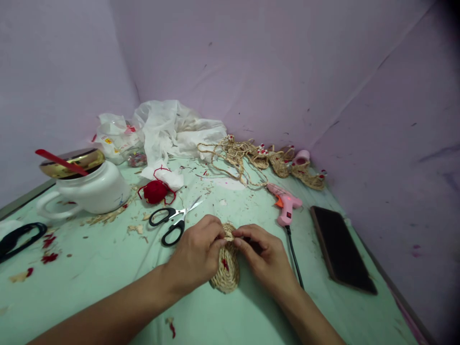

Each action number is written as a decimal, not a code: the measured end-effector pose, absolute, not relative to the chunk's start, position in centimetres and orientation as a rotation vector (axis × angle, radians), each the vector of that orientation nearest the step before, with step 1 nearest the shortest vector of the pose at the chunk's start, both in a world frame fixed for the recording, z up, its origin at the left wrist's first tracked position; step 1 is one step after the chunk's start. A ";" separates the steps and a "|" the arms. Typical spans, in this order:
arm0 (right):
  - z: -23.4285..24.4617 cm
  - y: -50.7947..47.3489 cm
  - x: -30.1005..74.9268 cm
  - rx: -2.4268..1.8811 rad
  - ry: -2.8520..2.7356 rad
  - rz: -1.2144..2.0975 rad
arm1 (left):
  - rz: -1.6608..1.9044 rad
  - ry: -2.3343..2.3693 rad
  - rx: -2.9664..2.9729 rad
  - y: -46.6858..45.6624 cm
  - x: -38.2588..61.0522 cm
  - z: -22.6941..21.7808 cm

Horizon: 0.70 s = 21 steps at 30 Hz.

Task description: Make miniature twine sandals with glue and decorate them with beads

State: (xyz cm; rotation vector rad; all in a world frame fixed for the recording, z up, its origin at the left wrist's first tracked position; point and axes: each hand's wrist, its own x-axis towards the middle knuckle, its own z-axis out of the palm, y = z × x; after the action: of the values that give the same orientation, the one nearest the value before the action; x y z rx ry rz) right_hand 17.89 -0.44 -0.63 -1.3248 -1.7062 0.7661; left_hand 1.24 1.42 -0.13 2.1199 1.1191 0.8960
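Observation:
A small slipper of coiled straw cord (225, 273) lies on the table in front of me, a bit of red yarn at its middle. My left hand (199, 249) is closed in a pinch at the left edge of its upper part. From the right, my right hand (264, 254) pinches the opposite edge, fingertips against a straw band that crosses the sole. My fingers partly hide the band's ends. Black-handled scissors (176, 223) lie spread just beyond my left hand. A pink glue gun (286, 207) rests beyond my right hand, its cord running toward me.
A phone (341, 249) lies at right. On the left are a white mug (93, 189) with a gold bowl (74, 163) on it and red yarn (154, 191). Straw slippers (278, 163), loose cord and white plastic bags (176, 129) line the wall. Scraps dot the green tablecloth (108, 258).

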 end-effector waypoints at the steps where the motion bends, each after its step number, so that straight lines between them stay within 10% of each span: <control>1: -0.7 -0.4 17.9 -1.325 -1.705 0.767 | 0.893 1.109 2.153 1.4 1.2 -0.2; 21: -1.3 -0.2 18.8 -1.244 -1.697 0.855 | 0.880 1.080 2.037 2.2 0.7 -0.4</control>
State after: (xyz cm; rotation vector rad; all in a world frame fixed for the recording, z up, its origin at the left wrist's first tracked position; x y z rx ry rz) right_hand 18.82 -0.16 -1.26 -1.2444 -1.6973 0.8552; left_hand 0.72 2.21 -0.40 2.0371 1.0800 0.8803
